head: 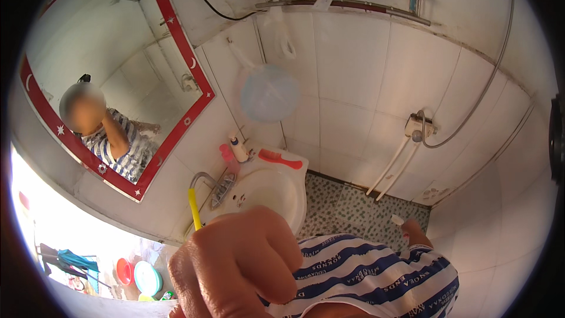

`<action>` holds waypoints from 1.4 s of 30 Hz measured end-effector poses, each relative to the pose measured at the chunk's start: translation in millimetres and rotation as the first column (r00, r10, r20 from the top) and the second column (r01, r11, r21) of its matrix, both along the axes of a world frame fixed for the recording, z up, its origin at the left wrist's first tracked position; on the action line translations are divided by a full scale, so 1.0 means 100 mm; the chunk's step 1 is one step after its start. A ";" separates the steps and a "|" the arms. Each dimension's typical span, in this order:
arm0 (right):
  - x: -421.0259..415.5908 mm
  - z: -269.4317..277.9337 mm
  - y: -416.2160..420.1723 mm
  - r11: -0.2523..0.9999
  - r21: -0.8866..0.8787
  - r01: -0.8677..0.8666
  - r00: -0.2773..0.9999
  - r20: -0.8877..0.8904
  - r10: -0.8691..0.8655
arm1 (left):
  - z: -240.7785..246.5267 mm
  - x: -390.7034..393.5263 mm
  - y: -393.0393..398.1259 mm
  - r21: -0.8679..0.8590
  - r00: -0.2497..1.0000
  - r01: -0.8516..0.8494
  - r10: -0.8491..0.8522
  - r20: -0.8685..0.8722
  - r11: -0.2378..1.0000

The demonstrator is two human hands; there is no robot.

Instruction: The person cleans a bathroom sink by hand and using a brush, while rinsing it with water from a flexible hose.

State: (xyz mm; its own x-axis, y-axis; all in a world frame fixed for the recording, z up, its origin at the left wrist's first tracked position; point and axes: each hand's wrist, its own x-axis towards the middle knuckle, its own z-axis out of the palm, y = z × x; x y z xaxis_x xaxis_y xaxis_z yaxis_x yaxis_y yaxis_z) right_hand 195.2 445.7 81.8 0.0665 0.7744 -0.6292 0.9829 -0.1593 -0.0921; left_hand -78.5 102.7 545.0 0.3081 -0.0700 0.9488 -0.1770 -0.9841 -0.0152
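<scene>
My left hand [234, 260] is raised close to the camera, its fingers curled; whether it holds anything is hidden. Behind it stands a white washbasin [298, 194]. A yellow tube [194, 207] on the tap spout [205, 176] passes down behind the hand. My right arm hangs low at the right, with part of my right hand [410, 229] beside a small white item [397, 219]; the grip is unclear. On the basin's back edge lie a red comb [280, 159], a pump bottle [239, 149] and a pink bottle [229, 157].
A red-framed mirror [176, 130] hangs left, reflecting a person with a raised arm. A pale blue basin [270, 93] in clear plastic hangs on the tiled wall. A rack [344, 4] holds bottles above. A shower hose [481, 97] hangs right. Basins [148, 278] show beyond the opening at lower left.
</scene>
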 end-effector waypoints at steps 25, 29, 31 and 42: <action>-1.04 0.63 0.99 0.980 0.182 -0.083 0.555 -0.808 0.198 | -2.11 -0.83 1.60 -0.856 0.481 -0.364 0.713 -0.510 -0.366; -1.84 0.65 0.62 0.869 0.117 -0.481 0.438 -0.827 0.354 | -2.87 -0.77 1.43 -0.784 0.587 -0.124 0.592 -0.552 -0.608; -2.21 0.71 0.38 0.759 0.101 -0.643 0.339 -0.851 0.401 | -3.17 -0.65 1.29 -0.805 0.592 0.004 0.650 -0.476 -0.593; -3.64 0.81 -1.50 0.606 -0.419 -0.676 0.336 -0.907 -0.252 | -3.72 -0.13 0.70 -0.797 0.140 0.529 0.957 -0.256 -0.290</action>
State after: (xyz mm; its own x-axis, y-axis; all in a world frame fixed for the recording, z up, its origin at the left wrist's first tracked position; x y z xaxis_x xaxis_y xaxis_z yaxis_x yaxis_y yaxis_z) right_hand -168.6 295.3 162.9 -0.9138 -0.0221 -0.4056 0.3776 -0.4141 -0.8282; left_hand -91.2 173.1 172.9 -0.7882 0.2927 -0.5414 -0.5325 0.1169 0.8383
